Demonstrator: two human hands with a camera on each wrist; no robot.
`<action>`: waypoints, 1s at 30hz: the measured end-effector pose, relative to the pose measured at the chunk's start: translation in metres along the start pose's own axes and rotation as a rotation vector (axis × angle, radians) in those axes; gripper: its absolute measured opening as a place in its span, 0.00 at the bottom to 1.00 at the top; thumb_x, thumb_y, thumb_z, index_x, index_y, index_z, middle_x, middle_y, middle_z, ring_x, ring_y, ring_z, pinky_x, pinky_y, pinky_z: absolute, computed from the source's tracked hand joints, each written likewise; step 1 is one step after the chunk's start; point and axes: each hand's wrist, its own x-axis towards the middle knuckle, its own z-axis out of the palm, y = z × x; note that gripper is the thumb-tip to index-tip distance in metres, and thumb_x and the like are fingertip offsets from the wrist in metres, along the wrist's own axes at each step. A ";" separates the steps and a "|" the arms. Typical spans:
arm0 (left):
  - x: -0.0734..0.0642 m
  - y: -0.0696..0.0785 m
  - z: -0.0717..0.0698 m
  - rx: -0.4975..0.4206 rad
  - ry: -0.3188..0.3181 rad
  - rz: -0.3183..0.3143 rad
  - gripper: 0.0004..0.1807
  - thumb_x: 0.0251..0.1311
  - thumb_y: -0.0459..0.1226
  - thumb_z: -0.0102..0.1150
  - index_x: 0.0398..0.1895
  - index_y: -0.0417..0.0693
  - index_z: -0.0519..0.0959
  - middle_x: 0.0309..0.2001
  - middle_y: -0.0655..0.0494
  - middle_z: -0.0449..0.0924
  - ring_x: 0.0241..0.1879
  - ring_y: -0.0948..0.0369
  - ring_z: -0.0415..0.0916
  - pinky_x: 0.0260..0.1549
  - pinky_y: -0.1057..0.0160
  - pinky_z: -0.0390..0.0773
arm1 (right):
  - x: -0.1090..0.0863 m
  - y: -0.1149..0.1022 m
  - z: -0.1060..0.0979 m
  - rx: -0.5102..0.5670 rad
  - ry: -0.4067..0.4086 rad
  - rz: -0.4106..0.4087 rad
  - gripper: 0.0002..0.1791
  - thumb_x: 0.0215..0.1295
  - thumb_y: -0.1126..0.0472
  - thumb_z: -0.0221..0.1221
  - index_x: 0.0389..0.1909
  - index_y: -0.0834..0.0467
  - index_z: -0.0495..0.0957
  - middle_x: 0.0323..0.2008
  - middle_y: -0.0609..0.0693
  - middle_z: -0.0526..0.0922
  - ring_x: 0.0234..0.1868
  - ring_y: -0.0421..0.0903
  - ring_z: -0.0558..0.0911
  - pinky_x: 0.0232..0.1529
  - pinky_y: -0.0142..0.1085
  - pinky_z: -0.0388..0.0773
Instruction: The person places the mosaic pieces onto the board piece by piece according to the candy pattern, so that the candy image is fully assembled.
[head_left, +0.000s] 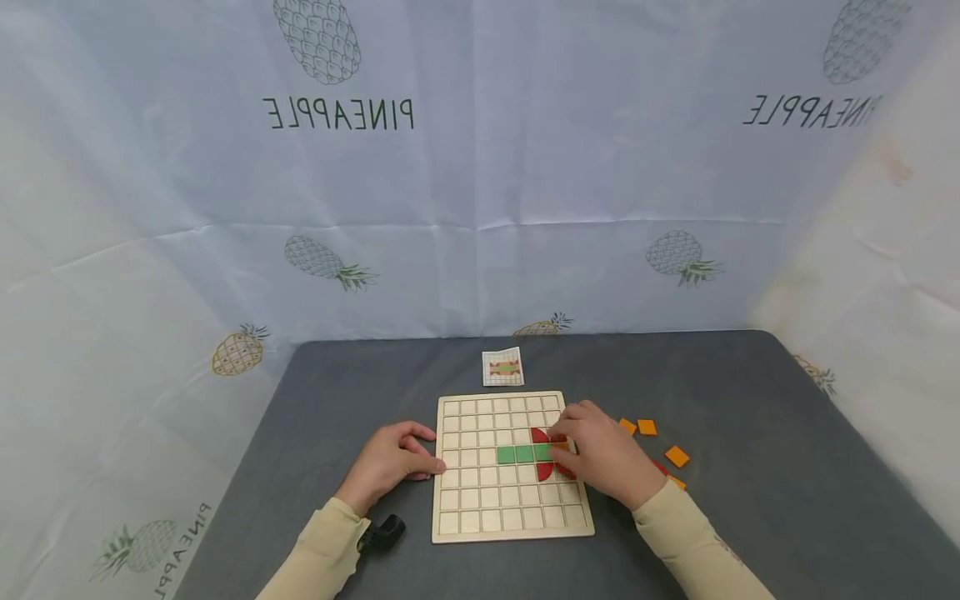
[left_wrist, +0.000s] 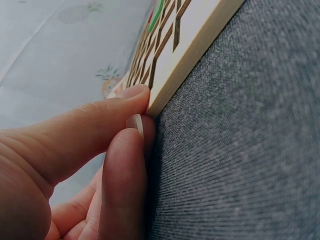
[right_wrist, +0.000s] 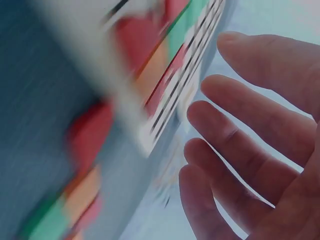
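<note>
A pale wooden grid board (head_left: 480,500) lies on the dark table. My left hand (head_left: 388,460) holds its left edge, thumb tip (left_wrist: 136,92) on the rim and fingertips beside it. Green square tiles (head_left: 523,454) form a row on the board, with red rounded pieces (head_left: 544,472) above and below the row's right end. Over the board's right side hovers my right hand (head_left: 603,450), hiding part of the pattern. In the right wrist view its fingers are spread and hold nothing; an orange tile (right_wrist: 151,67) shows among red pieces near the board's edge.
Behind the board lies a small pattern card (head_left: 502,367). Loose orange tiles (head_left: 677,456) are scattered right of the board. A loose red piece (right_wrist: 90,130) and a green tile (right_wrist: 47,222) appear blurred in the right wrist view. Pineapple-print cloth (head_left: 480,167) hangs behind the table.
</note>
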 end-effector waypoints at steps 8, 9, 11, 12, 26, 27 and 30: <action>-0.001 0.000 -0.003 -0.002 -0.009 0.007 0.31 0.47 0.37 0.88 0.57 0.43 0.85 0.33 0.48 0.87 0.31 0.55 0.86 0.37 0.57 0.91 | -0.040 0.045 -0.022 -0.081 -0.020 0.136 0.12 0.60 0.55 0.80 0.43 0.51 0.92 0.40 0.43 0.85 0.43 0.41 0.78 0.39 0.37 0.86; -0.002 0.000 -0.003 -0.004 -0.009 0.009 0.31 0.47 0.36 0.88 0.57 0.43 0.85 0.33 0.48 0.87 0.31 0.55 0.86 0.37 0.57 0.91 | -0.043 0.049 -0.023 -0.084 -0.024 0.149 0.12 0.60 0.55 0.80 0.43 0.51 0.92 0.40 0.43 0.85 0.43 0.41 0.77 0.39 0.38 0.86; -0.002 0.000 -0.004 -0.006 -0.010 0.014 0.31 0.47 0.36 0.88 0.57 0.43 0.85 0.34 0.48 0.87 0.31 0.55 0.86 0.37 0.57 0.91 | -0.049 0.055 -0.025 -0.085 -0.029 0.168 0.12 0.60 0.55 0.80 0.44 0.50 0.92 0.42 0.45 0.86 0.45 0.44 0.80 0.43 0.42 0.87; -0.002 -0.001 -0.003 -0.007 -0.010 0.016 0.31 0.47 0.36 0.88 0.57 0.43 0.85 0.34 0.47 0.87 0.31 0.55 0.86 0.37 0.57 0.91 | -0.051 0.058 -0.025 -0.082 -0.029 0.175 0.12 0.60 0.55 0.80 0.43 0.50 0.92 0.43 0.45 0.87 0.46 0.46 0.81 0.44 0.44 0.88; -0.001 -0.002 0.000 -0.003 -0.011 0.008 0.32 0.47 0.37 0.88 0.57 0.43 0.85 0.34 0.48 0.87 0.31 0.55 0.86 0.36 0.57 0.91 | -0.057 0.079 -0.018 -0.059 -0.028 0.211 0.12 0.57 0.55 0.81 0.40 0.50 0.91 0.41 0.45 0.86 0.44 0.45 0.80 0.42 0.44 0.85; -0.001 -0.002 0.000 -0.001 -0.011 0.009 0.32 0.47 0.37 0.88 0.57 0.43 0.85 0.33 0.48 0.87 0.31 0.55 0.86 0.36 0.57 0.90 | -0.056 0.079 -0.018 -0.061 -0.029 0.211 0.12 0.57 0.55 0.81 0.39 0.50 0.91 0.40 0.44 0.85 0.43 0.45 0.80 0.42 0.44 0.85; -0.001 -0.001 0.000 0.005 -0.011 0.009 0.32 0.47 0.37 0.88 0.57 0.43 0.85 0.34 0.48 0.87 0.31 0.55 0.86 0.36 0.56 0.90 | -0.055 0.080 -0.018 -0.061 -0.023 0.206 0.11 0.56 0.55 0.81 0.38 0.50 0.91 0.40 0.44 0.85 0.44 0.46 0.81 0.43 0.46 0.86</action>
